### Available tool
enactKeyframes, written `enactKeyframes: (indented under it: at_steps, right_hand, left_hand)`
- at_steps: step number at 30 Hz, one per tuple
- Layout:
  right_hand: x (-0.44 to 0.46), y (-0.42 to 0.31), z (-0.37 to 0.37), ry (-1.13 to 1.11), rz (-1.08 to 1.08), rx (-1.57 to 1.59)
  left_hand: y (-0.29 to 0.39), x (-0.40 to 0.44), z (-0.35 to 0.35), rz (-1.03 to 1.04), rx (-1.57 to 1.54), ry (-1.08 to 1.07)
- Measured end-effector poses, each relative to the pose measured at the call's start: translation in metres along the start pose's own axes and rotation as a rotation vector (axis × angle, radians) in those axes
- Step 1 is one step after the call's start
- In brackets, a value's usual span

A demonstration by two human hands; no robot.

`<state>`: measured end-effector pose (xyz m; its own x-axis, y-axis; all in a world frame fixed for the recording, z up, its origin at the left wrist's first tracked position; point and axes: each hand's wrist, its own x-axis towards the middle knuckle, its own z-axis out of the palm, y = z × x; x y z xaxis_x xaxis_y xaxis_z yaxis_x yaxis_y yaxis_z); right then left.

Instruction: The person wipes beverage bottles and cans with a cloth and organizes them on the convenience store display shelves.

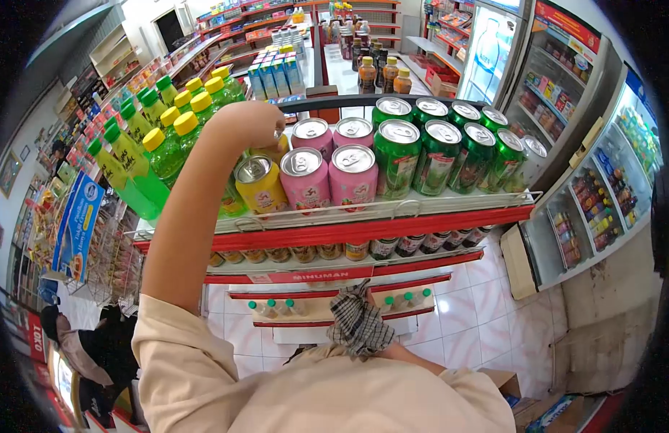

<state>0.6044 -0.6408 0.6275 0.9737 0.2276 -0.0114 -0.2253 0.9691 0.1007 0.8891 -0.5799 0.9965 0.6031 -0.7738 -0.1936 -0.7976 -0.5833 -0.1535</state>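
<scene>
My left hand (256, 125) reaches over the top shelf with its fingers curled down around the top of a rear yellow can (274, 151); the fingertips are partly hidden. In front of it stands another yellow can (261, 189). Pink cans (305, 182) sit just to the right, two deep. Beside my left forearm are green bottles with yellow caps (163, 155). Low in front of my body, my right hand (383, 349) grips a black-and-white checkered cloth (360, 319), which covers most of its fingers.
Several green cans (398, 160) fill the shelf's right part, behind a wire rail (421, 206). Lower shelves hold more cans and small bottles (271, 308). Drink fridges (594, 187) line the right side. A snack rack (103, 238) and a person (96, 353) are at left.
</scene>
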Motion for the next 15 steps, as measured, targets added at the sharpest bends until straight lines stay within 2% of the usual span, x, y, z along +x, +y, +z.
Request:
enactKeyframes:
  at_steps: [4, 7, 11, 12, 14, 15]
  right_hand:
    - [-0.001, 0.002, 0.004, -0.061, 0.023, 0.037]
    - [-0.002, -0.001, 0.003, -0.113, 0.055, 0.019]
    - [-0.002, -0.002, -0.002, -0.078, 0.000, 0.049]
    - [0.001, -0.002, -0.008, -0.107, -0.048, 0.053]
    - [-0.005, 0.000, -0.005, -0.002, -0.088, 0.146]
    - [-0.007, 0.001, -0.002, 0.027, -0.094, 0.165]
  left_hand:
    - [-0.002, -0.005, 0.002, 0.106, -0.089, 0.090]
    - [0.016, -0.025, 0.003, -0.117, -0.097, 0.254]
    - [0.042, -0.104, 0.019, -0.041, -0.087, 0.523]
    - [0.052, -0.115, 0.023, -0.092, -0.099, 0.460]
    - [0.063, -0.127, 0.029, -0.203, -0.124, 0.329]
    - [0.064, -0.124, 0.035, -0.191, -0.104, 0.387]
